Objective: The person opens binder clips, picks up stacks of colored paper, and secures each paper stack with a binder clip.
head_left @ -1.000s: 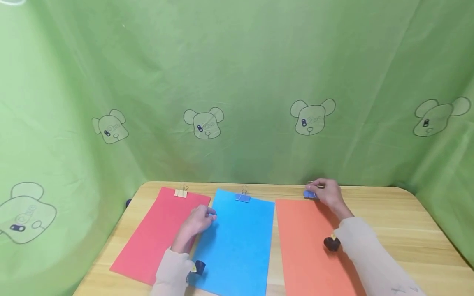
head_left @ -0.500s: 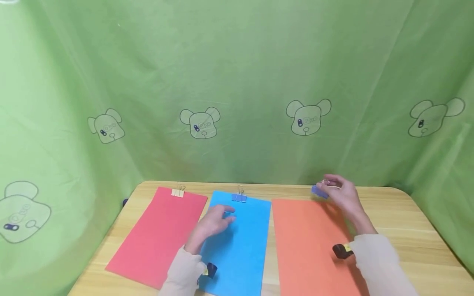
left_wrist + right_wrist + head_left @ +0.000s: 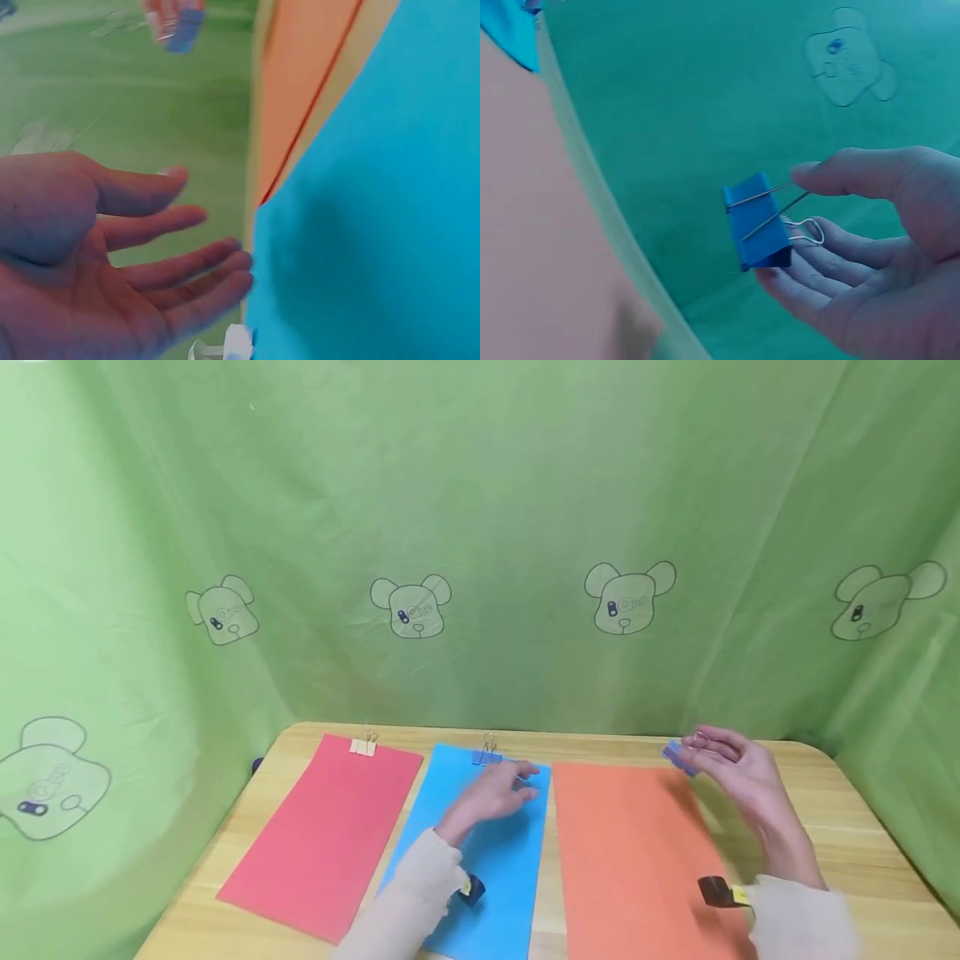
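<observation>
My right hand [image 3: 742, 772] pinches a blue binder clip [image 3: 678, 757] by its wire handles, above the far right corner of an orange sheet [image 3: 630, 843]. In the right wrist view, thumb and fingers lie on either side of this clip [image 3: 759, 225], which is apart from the sheet. My left hand [image 3: 495, 792] hovers over a blue sheet [image 3: 517, 877], fingers loosely extended, holding nothing; its palm [image 3: 82, 300] shows in the left wrist view. Another blue binder clip [image 3: 486, 758] sits on the blue sheet's far edge, partly behind that hand.
A red sheet [image 3: 322, 835] lies at the left of the wooden table [image 3: 840, 827], with a cream binder clip [image 3: 363, 747] on its far edge. Behind the table hangs a green curtain [image 3: 517, 527] printed with bear heads. Each wrist wears a small black camera [image 3: 716, 892].
My right hand has lifted the blue binder clip off the orange sheet's far edge and carried it right. My left hand has moved right, from between the red and blue sheets to over the blue one.
</observation>
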